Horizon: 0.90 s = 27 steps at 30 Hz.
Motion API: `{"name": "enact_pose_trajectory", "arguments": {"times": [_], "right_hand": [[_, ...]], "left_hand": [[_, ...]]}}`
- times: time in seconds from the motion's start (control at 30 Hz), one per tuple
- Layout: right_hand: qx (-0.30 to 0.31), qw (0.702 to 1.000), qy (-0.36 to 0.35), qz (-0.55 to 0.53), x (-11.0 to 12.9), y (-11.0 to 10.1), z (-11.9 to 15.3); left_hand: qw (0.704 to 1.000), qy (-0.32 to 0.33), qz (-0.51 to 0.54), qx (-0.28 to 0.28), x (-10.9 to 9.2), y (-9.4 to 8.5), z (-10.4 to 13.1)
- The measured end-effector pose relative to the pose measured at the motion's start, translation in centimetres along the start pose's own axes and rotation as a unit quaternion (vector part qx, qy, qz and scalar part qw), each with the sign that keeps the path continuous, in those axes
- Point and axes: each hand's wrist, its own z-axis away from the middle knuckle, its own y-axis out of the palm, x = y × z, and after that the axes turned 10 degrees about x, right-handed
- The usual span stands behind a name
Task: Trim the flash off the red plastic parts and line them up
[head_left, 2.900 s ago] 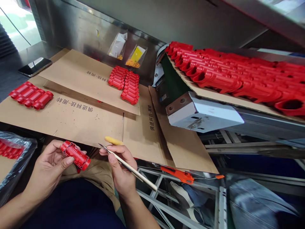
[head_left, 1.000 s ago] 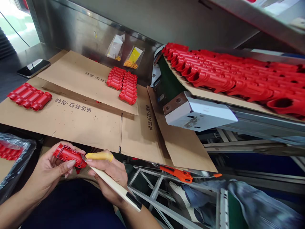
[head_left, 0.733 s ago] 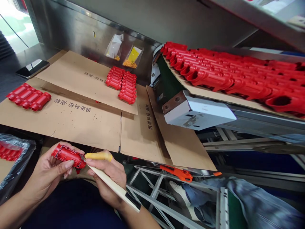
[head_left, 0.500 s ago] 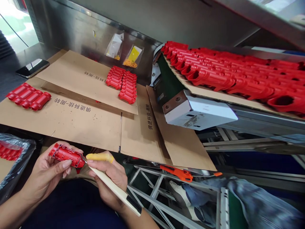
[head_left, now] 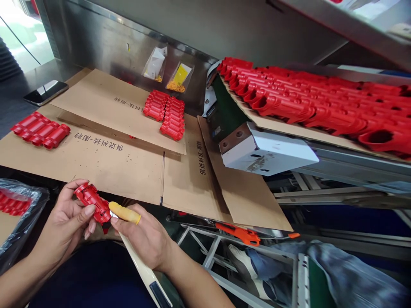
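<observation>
Here at the lower left of the frame, my left grip is pinching a short red plastic cylinder, ribbed and cut open along its side, thumb across its near face and fingers curled behind. The cylinder tilts, its upper end to the left, its lower end down towards my right grip. And that right grip is closed around a long cream-handled blade tool with a black inset near its butt, the handle slanting to the bottom edge of the frame. A yellow rubber finger cover sheathes my right index finger, right up beside the cylinder's lower end; it hides much of the blade, so I can't tell whether the edge touches the plastic.

Beyond my hands, flat brown cardboard sheets cover the tabletop. Four red cylinders lie side by side at left, a black phone above them. Two more rows of red pieces sit at upper centre, and big red tubular housings crowd the upper right.
</observation>
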Motion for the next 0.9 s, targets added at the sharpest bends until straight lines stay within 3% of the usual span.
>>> {"name": "enact_pose_trajectory", "arguments": {"times": [0.1, 0.23, 0.3, 0.37, 0.43, 0.47, 0.63, 0.77, 0.9], "right_hand": [[-0.022, 0.999, -0.012, -0.022, -0.3, 0.6, 0.1], [-0.087, 0.983, 0.027, -0.157, -0.5, 1.4, 0.2], [-0.093, 0.952, 0.110, -0.269, -0.4, 1.5, 0.1], [-0.098, 0.898, 0.192, -0.383, -0.3, 1.4, -0.1], [-0.111, 0.859, 0.223, -0.447, -0.2, 1.2, -0.3], [-0.116, 0.861, 0.219, -0.444, -0.1, 1.0, -0.3], [-0.141, 0.941, 0.154, -0.266, 0.7, 0.7, 0.0], [-0.145, 0.958, 0.122, -0.217, 1.4, 1.0, 0.1], [-0.147, 0.960, 0.119, -0.205, 1.7, 1.0, 0.0]], "left_hand": [[1.000, -0.009, 0.003, 0.019, 0.4, -0.7, -0.3], [0.999, -0.033, -0.007, 0.038, 0.2, -0.6, 0.0], [0.998, -0.045, -0.015, 0.042, -0.1, -0.2, 0.2], [0.998, -0.047, -0.020, 0.035, -0.3, 0.3, 0.3], [0.999, -0.040, -0.017, 0.023, -0.4, 0.6, 0.3], [0.999, -0.033, -0.014, 0.018, -0.5, 0.6, 0.3], [1.000, 0.014, 0.000, 0.018, -0.2, -0.2, 0.1], [0.997, 0.035, -0.013, 0.069, 0.2, -1.1, 0.0], [0.996, 0.039, -0.019, 0.081, 0.4, -1.4, -0.1]]}}
